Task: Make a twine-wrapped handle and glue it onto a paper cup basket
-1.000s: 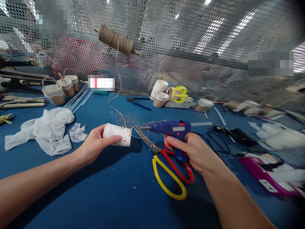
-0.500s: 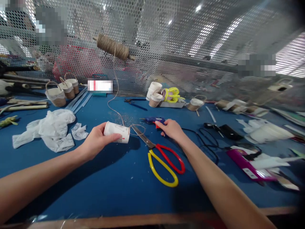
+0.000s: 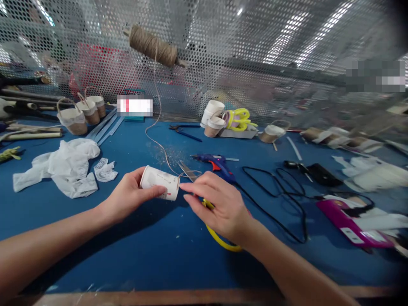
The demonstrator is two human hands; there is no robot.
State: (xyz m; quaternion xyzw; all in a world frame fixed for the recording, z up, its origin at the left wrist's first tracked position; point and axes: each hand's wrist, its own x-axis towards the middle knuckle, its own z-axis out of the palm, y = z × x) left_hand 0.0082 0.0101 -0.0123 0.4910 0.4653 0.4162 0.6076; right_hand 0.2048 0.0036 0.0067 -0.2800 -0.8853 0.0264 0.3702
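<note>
A white paper cup lies sideways in my left hand, the thumb along its side and its base turned to the right. Just off that base is my right hand, thumb and index fingertips a little apart, with nothing visible between them. Twine runs down from a spool and loops by the cup's base. Under my right hand lie large scissors; their handles are partly hidden. Behind it, a blue glue gun with a red trigger rests on the table.
Small handled baskets stand at back left, near crumpled white lace fabric. More cups, pliers and a yellow roll sit at the back. A black cord and purple power strip lie to the right.
My right hand has let go of the glue gun, which now lies on the table, and has come left to the cup's base. My left hand still holds the cup.
</note>
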